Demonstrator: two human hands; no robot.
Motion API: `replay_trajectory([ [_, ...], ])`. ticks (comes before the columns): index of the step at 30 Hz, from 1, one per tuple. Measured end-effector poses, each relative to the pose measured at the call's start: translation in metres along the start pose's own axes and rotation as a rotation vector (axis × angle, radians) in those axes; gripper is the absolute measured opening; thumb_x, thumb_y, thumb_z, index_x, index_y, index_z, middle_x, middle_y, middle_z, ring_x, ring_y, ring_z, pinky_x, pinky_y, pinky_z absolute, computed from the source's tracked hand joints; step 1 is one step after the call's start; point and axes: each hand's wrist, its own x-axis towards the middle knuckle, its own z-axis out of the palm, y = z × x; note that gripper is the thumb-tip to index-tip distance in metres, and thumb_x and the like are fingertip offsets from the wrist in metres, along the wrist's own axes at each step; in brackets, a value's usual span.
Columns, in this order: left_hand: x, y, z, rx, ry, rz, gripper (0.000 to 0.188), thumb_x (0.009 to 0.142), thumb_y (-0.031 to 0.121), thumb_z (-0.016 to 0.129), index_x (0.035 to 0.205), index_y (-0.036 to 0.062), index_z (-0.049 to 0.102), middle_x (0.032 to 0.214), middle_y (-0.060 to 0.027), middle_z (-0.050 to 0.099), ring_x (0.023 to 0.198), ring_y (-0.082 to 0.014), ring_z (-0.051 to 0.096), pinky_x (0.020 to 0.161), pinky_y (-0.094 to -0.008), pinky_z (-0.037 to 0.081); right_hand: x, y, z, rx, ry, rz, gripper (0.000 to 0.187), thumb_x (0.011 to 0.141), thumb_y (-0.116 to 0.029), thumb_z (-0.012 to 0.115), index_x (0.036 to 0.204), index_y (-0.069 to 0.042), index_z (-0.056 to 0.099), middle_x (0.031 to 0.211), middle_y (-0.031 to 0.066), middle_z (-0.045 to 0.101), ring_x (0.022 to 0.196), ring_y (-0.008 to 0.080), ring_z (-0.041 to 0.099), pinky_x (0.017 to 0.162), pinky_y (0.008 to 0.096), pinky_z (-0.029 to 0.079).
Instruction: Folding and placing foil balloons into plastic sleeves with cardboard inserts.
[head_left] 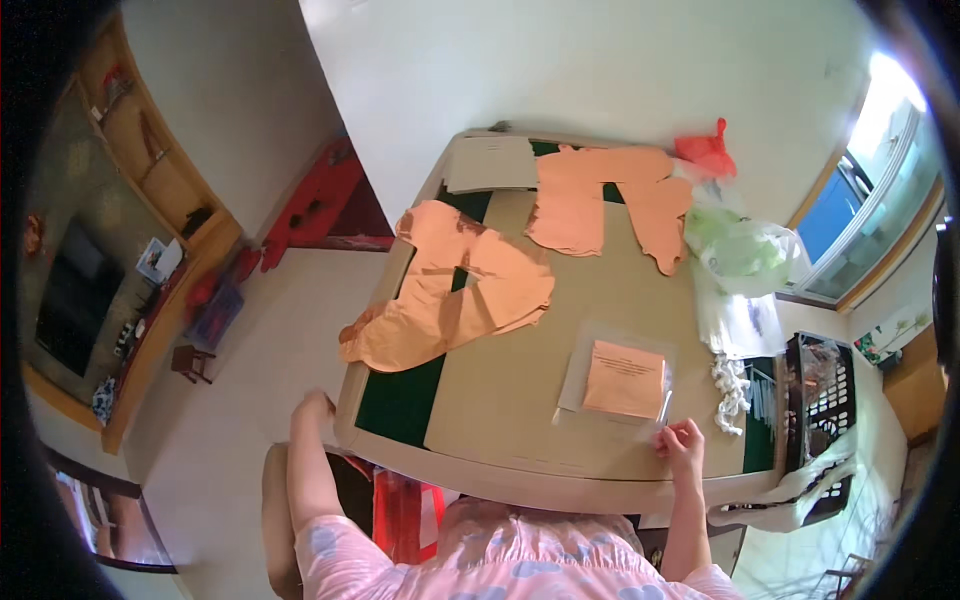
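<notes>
On the near right of the table lies a clear plastic bag (570, 400) with a folded orange sheet (625, 380) in it, printed with dark lines. My right hand (682, 442) is at the bag's near right corner, fingers curled in a pinch on its edge. Off the table's left edge hangs my left hand (318, 403), apart from the things on top; its fingers are mostly hidden. Crumpled orange sheets (440, 290) cut in a curved shape spread over the left side. More orange cutouts (570, 195) lie at the far side.
A stack of pale grey sheets (490, 165) sits at the far left. Along the right are a red bag (707, 150), greenish plastic bags (745, 255), white cord (730, 395) and thin sticks (762, 395). A black basket (845, 390) stands beyond the right edge.
</notes>
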Motion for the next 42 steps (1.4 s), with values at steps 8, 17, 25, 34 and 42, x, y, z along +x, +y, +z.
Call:
replay_trajectory([
  [8,-0.013,0.110,0.072,1.096,0.030,0.479,0.018,0.094,0.016,0.055,0.103,0.0014,0.059,0.096,-0.0100,0.064,0.090,-0.0246,0.063,0.082,-0.0384,0.050,-0.020,-0.005,-0.001,0.052,-0.227,-0.160,0.034,0.087,0.003,0.053,0.121,-0.002,0.054,0.092,0.0036,0.064,0.080,0.0104,0.061,0.071,0.0239,0.051],
  [17,-0.303,0.174,0.382,0.639,-1.001,1.071,0.043,0.075,0.028,0.077,0.113,0.0138,0.063,0.130,-0.0093,0.057,0.123,-0.0253,0.052,0.104,-0.0454,0.040,-0.032,-0.019,0.000,-0.932,0.023,-0.628,0.025,0.078,0.001,0.064,0.101,-0.010,0.065,0.100,0.0081,0.064,0.095,0.0234,0.062,0.087,0.0342,0.049],
  [25,-0.317,0.123,0.397,0.659,-1.161,0.909,0.034,0.077,0.027,0.076,0.107,0.0134,0.066,0.121,-0.0063,0.064,0.120,-0.0220,0.056,0.109,-0.0463,0.034,-0.017,-0.022,-0.003,-0.484,-0.087,-0.696,0.009,0.082,-0.003,0.063,0.089,-0.006,0.060,0.100,0.0081,0.069,0.110,0.0279,0.062,0.093,0.0392,0.045],
  [34,-0.328,0.122,0.419,0.470,-0.940,0.752,0.013,0.074,0.008,0.074,0.076,0.0097,0.061,0.092,-0.0025,0.069,0.092,-0.0212,0.064,0.092,-0.0415,0.043,-0.002,-0.012,0.011,-0.552,0.137,-0.604,0.011,0.078,-0.004,0.069,0.083,-0.008,0.060,0.085,0.0060,0.065,0.081,0.0254,0.060,0.077,0.0358,0.044],
  [42,-0.334,0.121,0.424,0.547,-0.860,0.809,0.018,0.072,0.005,0.073,0.078,0.0113,0.057,0.088,-0.0028,0.064,0.089,-0.0245,0.060,0.087,-0.0401,0.042,-0.001,-0.016,0.017,-0.667,0.206,-0.671,0.016,0.075,-0.001,0.070,0.084,-0.006,0.058,0.081,0.0081,0.059,0.077,0.0279,0.055,0.072,0.0376,0.045],
])
